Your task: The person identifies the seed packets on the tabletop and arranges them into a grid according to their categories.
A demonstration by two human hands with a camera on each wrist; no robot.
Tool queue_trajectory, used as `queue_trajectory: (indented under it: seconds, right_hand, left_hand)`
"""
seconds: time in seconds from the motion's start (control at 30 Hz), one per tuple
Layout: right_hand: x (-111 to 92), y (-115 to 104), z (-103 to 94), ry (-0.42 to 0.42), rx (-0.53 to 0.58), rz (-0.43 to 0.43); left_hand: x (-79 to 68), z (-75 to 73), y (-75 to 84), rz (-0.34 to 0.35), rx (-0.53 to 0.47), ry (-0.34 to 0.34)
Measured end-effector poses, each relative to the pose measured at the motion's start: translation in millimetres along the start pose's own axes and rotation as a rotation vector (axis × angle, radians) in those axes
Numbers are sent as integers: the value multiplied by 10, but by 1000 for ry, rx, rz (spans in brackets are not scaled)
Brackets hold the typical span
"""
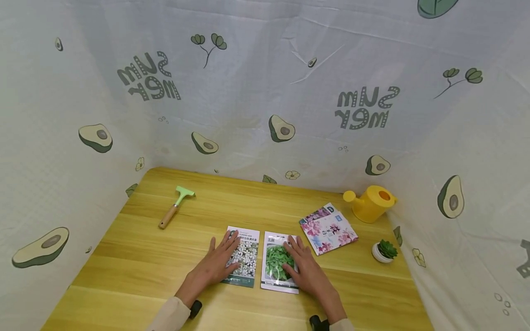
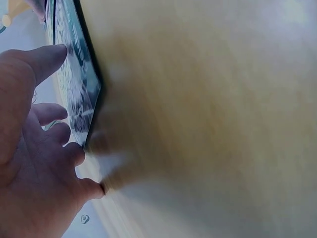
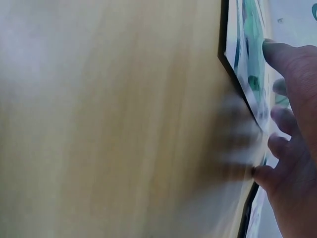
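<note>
Two seed packets lie side by side on the wooden table. In the head view, my left hand (image 1: pixel 217 263) rests with spread fingers over the left edge of the white-flower packet (image 1: pixel 246 257). My right hand (image 1: pixel 307 269) lies the same way over the right side of the green-leaf packet (image 1: pixel 276 264). The left wrist view shows the left thumb (image 2: pixel 52 57) on the packet's printed face and the little finger down at the table. From the right wrist, the right thumb (image 3: pixel 277 54) touches the green-leaf packet's face (image 3: pixel 253 49). Neither hand curls round anything.
Right of the hands, a pink-flower packet (image 1: pixel 331 233) overlaps a purple-flower packet (image 1: pixel 318 214). Beyond them stand a yellow watering can (image 1: pixel 370 205) and a small potted succulent (image 1: pixel 385 251). A green-headed hand tool (image 1: pixel 177 207) lies at the left. Printed white curtain (image 1: pixel 248 101) surrounds the table (image 1: pixel 132 266).
</note>
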State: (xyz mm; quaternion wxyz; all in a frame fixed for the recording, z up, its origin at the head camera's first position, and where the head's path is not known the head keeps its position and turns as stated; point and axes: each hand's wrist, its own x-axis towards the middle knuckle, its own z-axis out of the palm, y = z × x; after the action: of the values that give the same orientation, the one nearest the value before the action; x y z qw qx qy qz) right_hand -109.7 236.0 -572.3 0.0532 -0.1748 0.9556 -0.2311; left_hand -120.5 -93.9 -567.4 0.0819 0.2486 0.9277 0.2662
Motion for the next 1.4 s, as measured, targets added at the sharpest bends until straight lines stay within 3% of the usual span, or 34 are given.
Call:
queue_trajectory:
  seconds: [0.7, 0.93, 1.2, 1.4]
  right_hand:
    - [43, 350, -253, 169, 64, 25]
    - [-23, 392, -313, 203, 80, 32]
    - [-11, 475, -333, 181, 85, 154]
    - [-23, 593, -303, 172, 9, 223]
  left_hand:
    - [15, 77, -102, 34, -86, 44]
    - [44, -78, 4, 22, -66, 1]
    - [309, -198, 126, 89, 54, -35]
    - [598, -225, 238, 167, 92, -76]
